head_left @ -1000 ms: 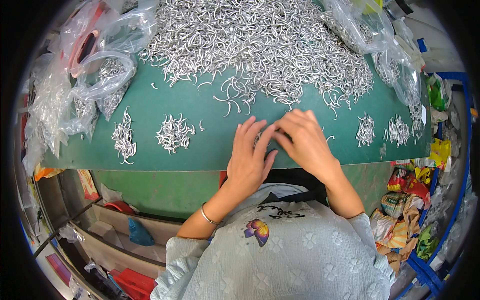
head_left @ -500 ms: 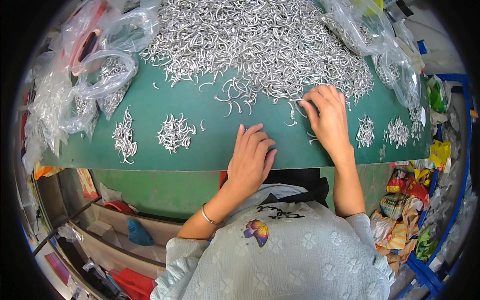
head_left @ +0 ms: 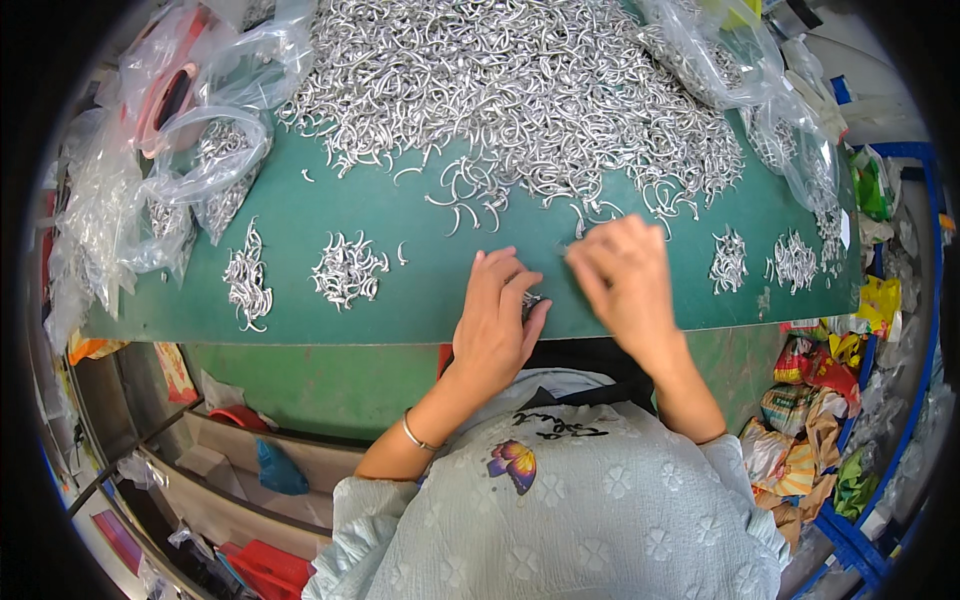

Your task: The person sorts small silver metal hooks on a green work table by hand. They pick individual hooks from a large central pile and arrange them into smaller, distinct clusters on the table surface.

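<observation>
A big heap of small curved silver metal pieces (head_left: 520, 100) covers the far half of the green table (head_left: 420, 290). Near the front edge my left hand (head_left: 490, 315) is curled, with a few of these metal pieces (head_left: 531, 299) showing between its thumb and fingers. My right hand (head_left: 625, 280), blurred by motion, hovers just right of the left one, below the heap's loose front edge. Its fingertips are smeared, so what they hold cannot be made out. Several stray pieces (head_left: 467, 195) lie between the heap and my left hand.
Small piles of the pieces lie at left (head_left: 347, 270) and right (head_left: 728, 262). Clear plastic bags (head_left: 235, 165) holding more pieces stand at far left, and another bag (head_left: 740, 80) at far right. Drawers (head_left: 250, 470) and a blue-framed rack (head_left: 935, 300) flank the table.
My right hand has moved from the heap's front edge toward me and leftward, close to my left hand. Metal pieces now show in my left hand, which has barely moved.
</observation>
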Motion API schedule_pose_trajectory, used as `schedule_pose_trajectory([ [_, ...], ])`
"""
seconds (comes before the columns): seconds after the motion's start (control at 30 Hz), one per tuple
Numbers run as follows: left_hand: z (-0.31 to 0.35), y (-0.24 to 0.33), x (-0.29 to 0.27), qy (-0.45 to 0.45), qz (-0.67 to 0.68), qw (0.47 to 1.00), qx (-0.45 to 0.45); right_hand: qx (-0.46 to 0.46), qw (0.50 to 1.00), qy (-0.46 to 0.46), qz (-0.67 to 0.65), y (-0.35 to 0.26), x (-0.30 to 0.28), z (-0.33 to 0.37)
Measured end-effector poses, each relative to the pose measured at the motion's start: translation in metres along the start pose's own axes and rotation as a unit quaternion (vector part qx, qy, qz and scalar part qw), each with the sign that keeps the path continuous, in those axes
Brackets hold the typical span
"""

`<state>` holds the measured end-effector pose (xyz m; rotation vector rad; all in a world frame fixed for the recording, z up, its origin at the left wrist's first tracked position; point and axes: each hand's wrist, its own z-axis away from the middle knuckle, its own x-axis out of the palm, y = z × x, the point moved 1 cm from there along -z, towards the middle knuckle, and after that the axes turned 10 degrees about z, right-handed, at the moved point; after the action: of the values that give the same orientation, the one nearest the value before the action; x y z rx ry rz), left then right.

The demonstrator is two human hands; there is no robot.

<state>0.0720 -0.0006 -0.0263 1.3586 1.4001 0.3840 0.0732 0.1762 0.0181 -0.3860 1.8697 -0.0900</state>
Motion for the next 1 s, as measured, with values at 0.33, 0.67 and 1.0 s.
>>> schedule_pose_trajectory([
  [0.33, 0.0, 0.0, -0.003, -0.059, -0.047, 0.997, 0.021, 0.078, 0.997, 0.003, 0.012, 0.038, 0.007, -0.006],
  [0.67, -0.001, 0.001, -0.002, -0.037, -0.033, 0.999, 0.015, 0.05, 0.998, 0.014, 0.019, 0.022, 0.007, -0.008],
  [1.0, -0.001, 0.003, -0.002, -0.026, -0.025, 0.999, -0.003, 0.083, 0.994, -0.05, 0.041, 0.024, 0.015, -0.02],
])
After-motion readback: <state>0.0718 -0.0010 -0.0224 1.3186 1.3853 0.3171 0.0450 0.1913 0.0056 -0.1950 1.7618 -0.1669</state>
